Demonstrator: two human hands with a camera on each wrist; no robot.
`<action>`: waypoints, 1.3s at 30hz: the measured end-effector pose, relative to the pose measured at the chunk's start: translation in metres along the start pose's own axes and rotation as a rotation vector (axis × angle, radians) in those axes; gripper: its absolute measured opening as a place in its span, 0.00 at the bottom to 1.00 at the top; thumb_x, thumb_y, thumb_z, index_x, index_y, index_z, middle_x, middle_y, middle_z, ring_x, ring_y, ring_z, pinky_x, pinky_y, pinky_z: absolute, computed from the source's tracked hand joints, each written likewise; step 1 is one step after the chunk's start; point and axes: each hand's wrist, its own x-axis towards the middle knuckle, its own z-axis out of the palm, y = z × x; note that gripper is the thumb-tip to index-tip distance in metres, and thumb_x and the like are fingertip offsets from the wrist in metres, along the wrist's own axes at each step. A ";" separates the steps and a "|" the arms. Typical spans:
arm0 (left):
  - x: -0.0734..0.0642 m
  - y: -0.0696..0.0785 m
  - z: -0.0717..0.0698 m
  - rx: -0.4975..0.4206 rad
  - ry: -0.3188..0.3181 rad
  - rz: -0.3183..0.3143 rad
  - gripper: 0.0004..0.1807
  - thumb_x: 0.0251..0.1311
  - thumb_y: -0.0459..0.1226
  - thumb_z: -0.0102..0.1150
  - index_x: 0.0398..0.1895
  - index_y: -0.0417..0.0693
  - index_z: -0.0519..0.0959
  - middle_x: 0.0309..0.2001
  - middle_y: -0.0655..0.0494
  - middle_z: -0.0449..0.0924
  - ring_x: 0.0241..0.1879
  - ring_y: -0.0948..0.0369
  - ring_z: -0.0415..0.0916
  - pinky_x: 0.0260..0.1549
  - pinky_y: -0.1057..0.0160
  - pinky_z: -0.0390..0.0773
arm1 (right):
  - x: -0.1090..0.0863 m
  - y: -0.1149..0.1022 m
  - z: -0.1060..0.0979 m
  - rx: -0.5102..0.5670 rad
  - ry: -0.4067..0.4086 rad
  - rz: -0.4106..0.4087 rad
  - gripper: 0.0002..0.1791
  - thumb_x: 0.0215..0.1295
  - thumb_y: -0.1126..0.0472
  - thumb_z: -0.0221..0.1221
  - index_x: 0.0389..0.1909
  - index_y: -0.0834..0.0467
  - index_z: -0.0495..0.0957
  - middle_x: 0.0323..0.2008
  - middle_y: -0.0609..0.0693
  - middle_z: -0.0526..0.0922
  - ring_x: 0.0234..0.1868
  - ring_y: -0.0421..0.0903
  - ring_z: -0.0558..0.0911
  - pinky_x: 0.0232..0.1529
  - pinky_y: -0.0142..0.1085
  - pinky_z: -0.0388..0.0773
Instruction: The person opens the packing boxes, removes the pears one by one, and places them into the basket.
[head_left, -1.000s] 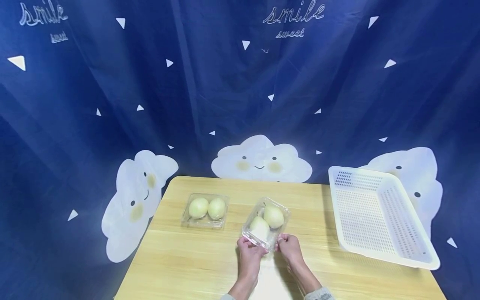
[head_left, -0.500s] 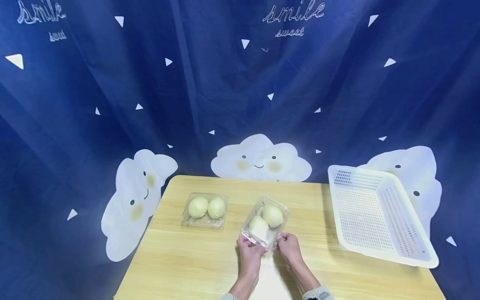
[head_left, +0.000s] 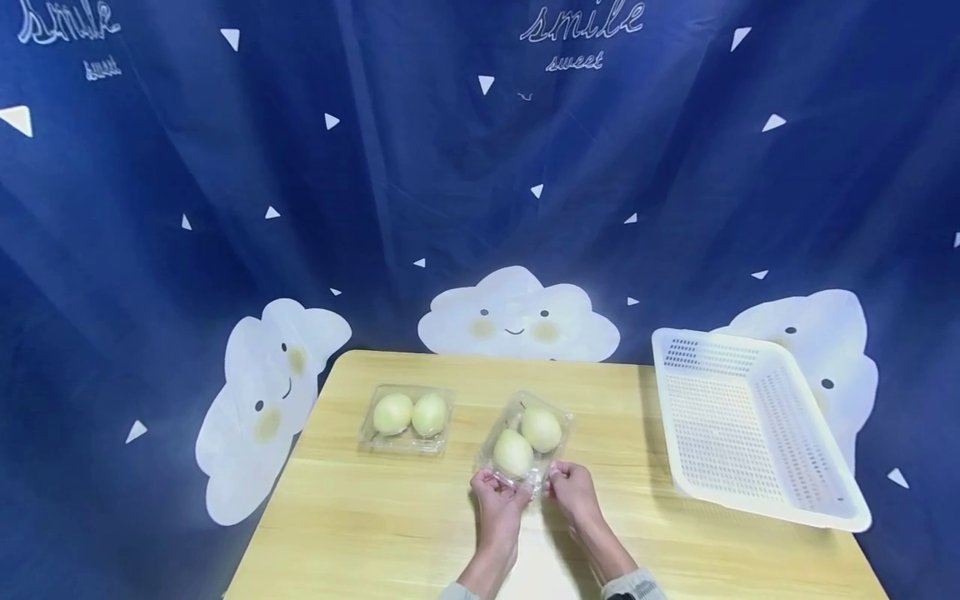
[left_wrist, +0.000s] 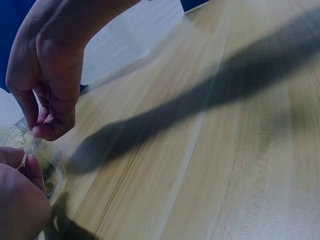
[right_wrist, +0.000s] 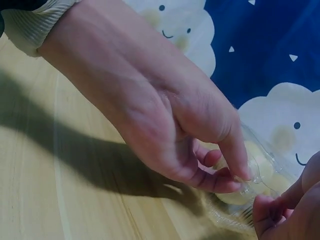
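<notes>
A clear plastic clamshell box (head_left: pixel 556 457) with two pale yellow-green pears (head_left: pixel 542 430) stands in the middle of the head view, turned at an angle. At its near edge my left hand (head_left: pixel 498 510) pinches the plastic between thumb and fingers. Just to the right, my right hand (head_left: pixel 579 502) pinches the near right corner. Up close in the right wrist view, thumb and fingertips of both hands meet at the clear rim. Whether the lid's edge is separated from the base cannot be made out. A second clear box (head_left: pixel 405 446) with two pears lies to the left, untouched.
A white perforated plastic basket (head_left: pixel 731 433) stands at the right side of the wooden table (head_left: pixel 360 517), its near end reaching the edge. Behind the table hangs a dark blue curtain (head_left: pixel 465 167) with cloud prints.
Both hands keep their pinch at the box's near edge. Bright glare on the nearer pear has faded, and the box's left corner sits slightly farther out. The head view has shifted a little.
</notes>
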 end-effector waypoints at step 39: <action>0.002 0.013 -0.007 -0.104 -0.082 -0.145 0.20 0.59 0.24 0.66 0.46 0.35 0.64 0.38 0.50 0.74 0.40 0.55 0.85 0.50 0.56 0.90 | 0.012 -0.004 -0.022 0.290 -0.008 0.088 0.20 0.74 0.70 0.54 0.60 0.81 0.69 0.31 0.54 0.86 0.30 0.39 0.85 0.36 0.28 0.88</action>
